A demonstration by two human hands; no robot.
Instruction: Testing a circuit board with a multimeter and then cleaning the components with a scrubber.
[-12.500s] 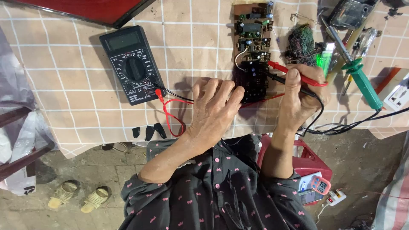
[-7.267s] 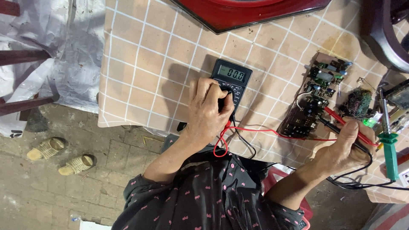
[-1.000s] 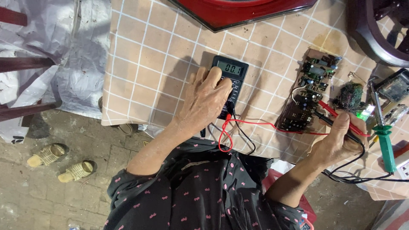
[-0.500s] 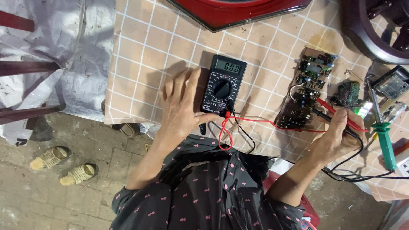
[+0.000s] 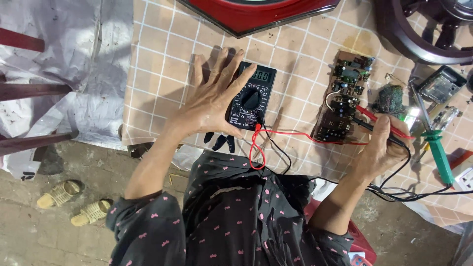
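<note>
left hand [image 5: 212, 101] spread flat, holding nothing, fingertips on black dial multimeter [image 5: 250, 96] at frame centre | right hand [image 5: 382, 148] grip closed on red and black test probes [image 5: 379, 123], tips on brown circuit board [image 5: 342, 98], long axis running up-frame, right of meter

A small grey rectangular screen [image 5: 261, 76] tops the black multimeter [image 5: 250, 98].
</note>
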